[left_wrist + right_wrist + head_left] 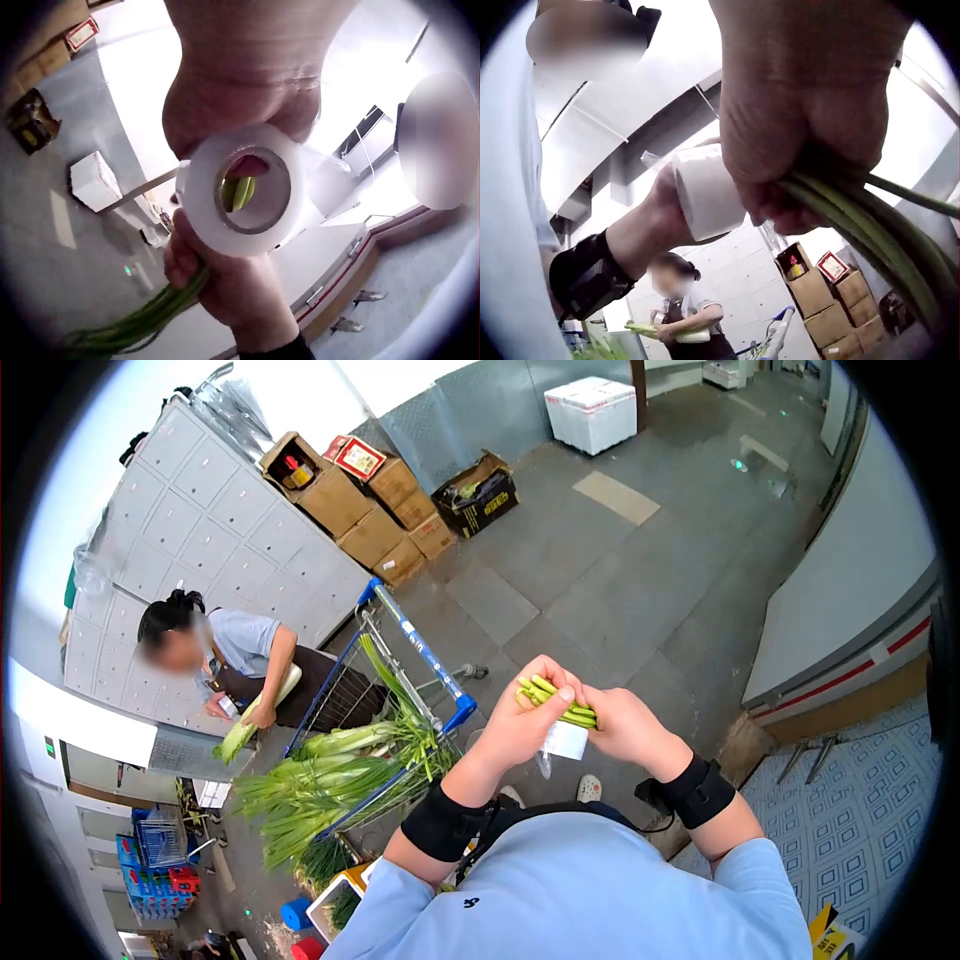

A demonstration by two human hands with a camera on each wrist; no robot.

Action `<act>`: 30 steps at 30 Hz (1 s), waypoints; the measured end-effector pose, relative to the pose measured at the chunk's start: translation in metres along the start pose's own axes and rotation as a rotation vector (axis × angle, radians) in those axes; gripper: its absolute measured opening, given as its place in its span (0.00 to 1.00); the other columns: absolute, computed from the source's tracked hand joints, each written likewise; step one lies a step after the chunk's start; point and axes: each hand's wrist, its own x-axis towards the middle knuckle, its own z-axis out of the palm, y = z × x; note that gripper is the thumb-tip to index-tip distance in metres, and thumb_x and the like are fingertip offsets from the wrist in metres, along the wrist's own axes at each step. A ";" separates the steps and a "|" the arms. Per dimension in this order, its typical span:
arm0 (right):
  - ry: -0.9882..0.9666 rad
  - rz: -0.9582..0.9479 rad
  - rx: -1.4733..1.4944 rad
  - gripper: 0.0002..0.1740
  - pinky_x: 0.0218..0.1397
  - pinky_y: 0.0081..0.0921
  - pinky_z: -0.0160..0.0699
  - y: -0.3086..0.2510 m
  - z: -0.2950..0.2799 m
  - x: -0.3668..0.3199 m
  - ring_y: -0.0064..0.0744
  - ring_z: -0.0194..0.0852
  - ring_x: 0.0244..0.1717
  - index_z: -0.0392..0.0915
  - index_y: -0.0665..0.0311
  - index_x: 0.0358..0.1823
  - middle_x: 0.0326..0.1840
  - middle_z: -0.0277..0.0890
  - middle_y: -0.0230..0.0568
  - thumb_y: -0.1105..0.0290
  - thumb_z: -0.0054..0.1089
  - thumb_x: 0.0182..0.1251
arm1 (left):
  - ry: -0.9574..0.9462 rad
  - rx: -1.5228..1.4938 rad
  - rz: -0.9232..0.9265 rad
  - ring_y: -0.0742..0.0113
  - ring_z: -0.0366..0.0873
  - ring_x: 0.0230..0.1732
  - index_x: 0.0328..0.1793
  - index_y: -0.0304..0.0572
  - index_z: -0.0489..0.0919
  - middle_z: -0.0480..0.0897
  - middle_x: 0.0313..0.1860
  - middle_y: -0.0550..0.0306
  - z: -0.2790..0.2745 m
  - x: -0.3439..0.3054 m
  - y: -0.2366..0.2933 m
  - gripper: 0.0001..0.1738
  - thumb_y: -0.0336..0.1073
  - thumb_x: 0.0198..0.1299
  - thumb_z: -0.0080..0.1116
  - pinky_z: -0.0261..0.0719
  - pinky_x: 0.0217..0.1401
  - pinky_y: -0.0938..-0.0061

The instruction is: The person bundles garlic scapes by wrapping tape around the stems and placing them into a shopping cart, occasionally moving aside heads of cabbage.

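A thin bundle of green stalks is held between the two hands in front of the chest. The left hand curls round the cut ends with its thumb over them. On the other side the right hand grips the same bundle, and long green stems trail from it in the right wrist view. A white tape roll sits against the left hand under the stalks; the left wrist view shows the roll face on, stalk ends visible through its hole. How the left fingers hold the roll is hidden.
A cart piled with leafy greens stands at lower left, its blue handle near the left forearm. Behind it another person holds a leafy vegetable. Lockers, cardboard boxes and a white foam box line the wall.
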 end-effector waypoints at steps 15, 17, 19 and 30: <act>0.010 0.164 -0.258 0.16 0.31 0.47 0.79 -0.065 0.048 -0.002 0.53 0.81 0.28 0.75 0.59 0.37 0.23 0.79 0.47 0.60 0.71 0.55 | 0.007 1.045 0.160 0.54 0.84 0.41 0.66 0.41 0.73 0.84 0.42 0.51 -0.050 -0.061 0.053 0.20 0.42 0.74 0.47 0.80 0.46 0.68; 0.037 0.148 -0.233 0.16 0.32 0.48 0.79 -0.077 0.057 0.002 0.54 0.81 0.28 0.74 0.59 0.39 0.23 0.79 0.47 0.61 0.71 0.56 | 0.017 1.116 0.143 0.51 0.84 0.40 0.61 0.41 0.76 0.84 0.40 0.48 -0.055 -0.071 0.054 0.17 0.40 0.73 0.48 0.80 0.44 0.66; 0.004 0.155 -0.216 0.16 0.32 0.48 0.79 -0.087 0.068 0.003 0.54 0.81 0.28 0.74 0.58 0.39 0.23 0.79 0.47 0.61 0.71 0.56 | 0.014 1.152 0.194 0.47 0.83 0.37 0.51 0.41 0.79 0.83 0.36 0.45 -0.055 -0.078 0.058 0.11 0.37 0.72 0.49 0.79 0.41 0.61; 0.096 0.274 0.015 0.19 0.35 0.47 0.79 -0.126 0.129 0.008 0.57 0.81 0.32 0.72 0.61 0.46 0.26 0.80 0.52 0.67 0.68 0.55 | -0.105 1.102 0.438 0.41 0.79 0.32 0.44 0.39 0.74 0.79 0.34 0.46 -0.103 -0.114 0.045 0.06 0.31 0.64 0.53 0.77 0.33 0.55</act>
